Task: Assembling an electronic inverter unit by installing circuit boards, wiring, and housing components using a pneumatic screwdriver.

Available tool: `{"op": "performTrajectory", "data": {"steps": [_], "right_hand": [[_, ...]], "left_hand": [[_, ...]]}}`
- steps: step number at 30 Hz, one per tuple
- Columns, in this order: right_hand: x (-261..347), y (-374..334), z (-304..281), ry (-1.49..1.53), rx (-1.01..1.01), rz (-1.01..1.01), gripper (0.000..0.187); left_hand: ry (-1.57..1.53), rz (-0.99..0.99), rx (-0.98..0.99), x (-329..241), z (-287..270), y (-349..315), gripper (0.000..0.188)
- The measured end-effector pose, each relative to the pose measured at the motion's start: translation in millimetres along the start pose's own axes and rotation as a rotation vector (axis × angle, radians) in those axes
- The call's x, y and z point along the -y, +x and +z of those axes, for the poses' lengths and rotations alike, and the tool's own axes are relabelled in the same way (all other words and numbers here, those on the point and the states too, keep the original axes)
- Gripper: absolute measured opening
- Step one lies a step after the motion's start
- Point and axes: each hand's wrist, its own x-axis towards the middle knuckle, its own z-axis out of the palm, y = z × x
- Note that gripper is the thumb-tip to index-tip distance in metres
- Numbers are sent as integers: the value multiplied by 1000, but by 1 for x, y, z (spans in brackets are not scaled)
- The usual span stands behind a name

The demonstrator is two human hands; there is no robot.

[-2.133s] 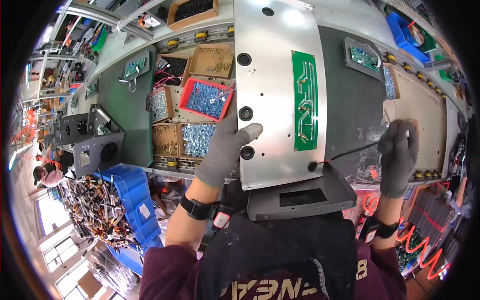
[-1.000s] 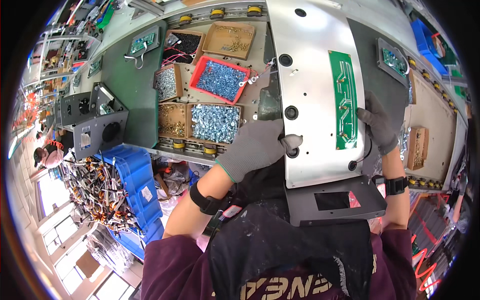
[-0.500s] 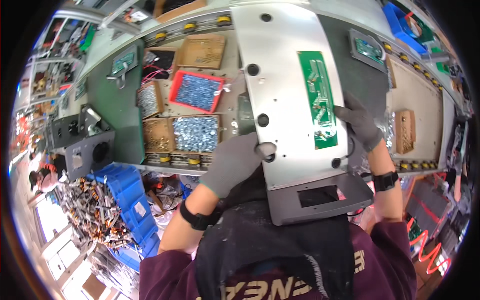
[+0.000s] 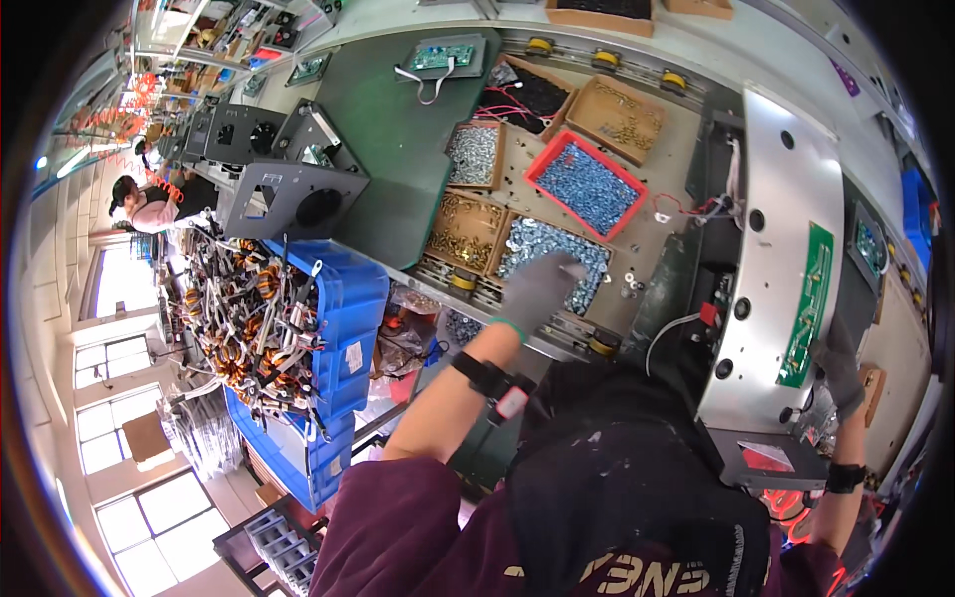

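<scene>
My gloved left hand (image 4: 542,291) reaches over a cardboard box of small silver fasteners (image 4: 589,261), its fingers slightly bent and apart. Nothing shows in them. To the right, a long silver metal panel (image 4: 781,199) is tilted up from an equipment housing, with cables and a red connector (image 4: 708,314) exposed along its left side. A green circuit board (image 4: 808,303) lies on the panel. My gloved right hand (image 4: 844,368) grips the panel's right edge beside that board; its fingers are partly hidden. A dark grey plate with a rectangular cutout (image 4: 731,460) projects from the panel's near end.
A red tray of screws (image 4: 542,179) and a box of brass-coloured parts (image 4: 468,204) stand near my left hand. Farther left are a green mat (image 4: 383,129), a grey metal housing (image 4: 288,204) and a blue bin (image 4: 348,308) with wired coils. Yellow rollers (image 4: 464,281) line the bench edge.
My left hand has let go of the panel's left edge and moved left over the fastener box. My right hand stays at the panel. The view has turned left.
</scene>
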Motion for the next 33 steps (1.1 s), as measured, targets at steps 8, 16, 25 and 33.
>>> {"op": "performTrajectory", "data": {"steps": [8, 16, 25, 33], "right_hand": [[-3, 4, -22, -68, 7, 197, 69], [0, 0, -13, -99, -123, 212, 61], [2, 1, -18, -118, 12, 150, 61], [9, 2, -10, -16, 51, 52, 72]], "left_hand": [[242, -128, -325, 156, -39, 119, 22], [360, -79, -293, 149, -26, 137, 17], [-705, -155, -282, 168, -39, 89, 17], [-1671, -136, -232, 188, -39, 59, 19]]}}
